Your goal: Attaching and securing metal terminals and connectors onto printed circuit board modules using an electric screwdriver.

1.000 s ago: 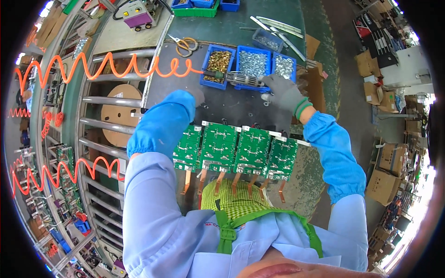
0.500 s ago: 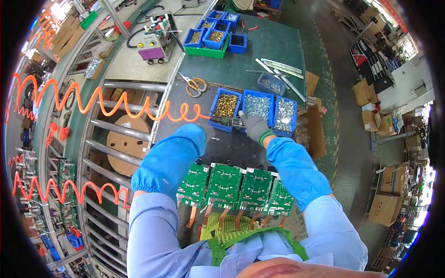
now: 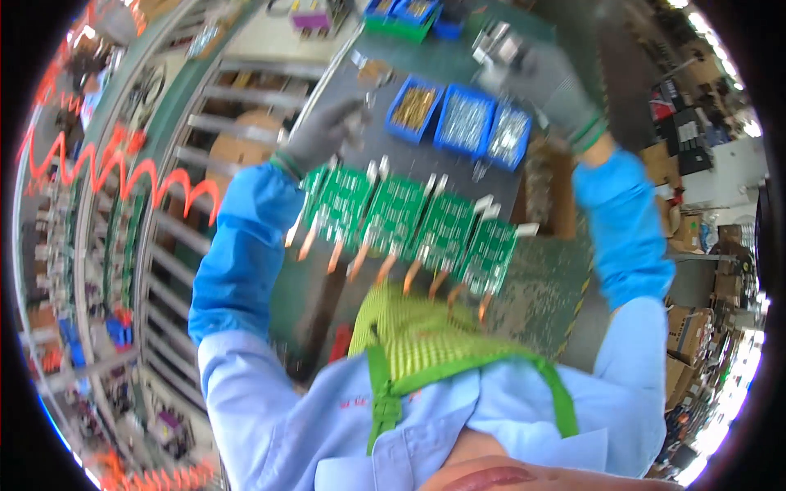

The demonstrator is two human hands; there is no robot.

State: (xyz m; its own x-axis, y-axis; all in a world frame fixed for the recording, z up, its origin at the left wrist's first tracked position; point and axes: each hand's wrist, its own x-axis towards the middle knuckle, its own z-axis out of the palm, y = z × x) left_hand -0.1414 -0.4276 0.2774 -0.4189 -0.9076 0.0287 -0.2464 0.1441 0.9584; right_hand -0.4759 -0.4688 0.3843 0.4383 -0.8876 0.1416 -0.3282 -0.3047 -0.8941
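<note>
Frame is motion-blurred; left hand (image 3: 323, 131) in a grey glove sits at the far-left end of the row of green circuit boards (image 3: 409, 225), fingers curled around something small and pale, can't tell what; right hand (image 3: 557, 82), also gloved, is raised over the counter (image 3: 426, 176) above the right-most of three blue bins (image 3: 463, 123) of screws; fingers look loosely bent, grip not readable through the blur; boards lie side by side on the dark counter just ahead of the person's green checked apron (image 3: 409, 327), copper tabs (image 3: 385, 266) pointing toward the body; orange coiled hose (image 3: 123, 176) hangs at left over the roller rack (image 3: 188, 213).
</note>
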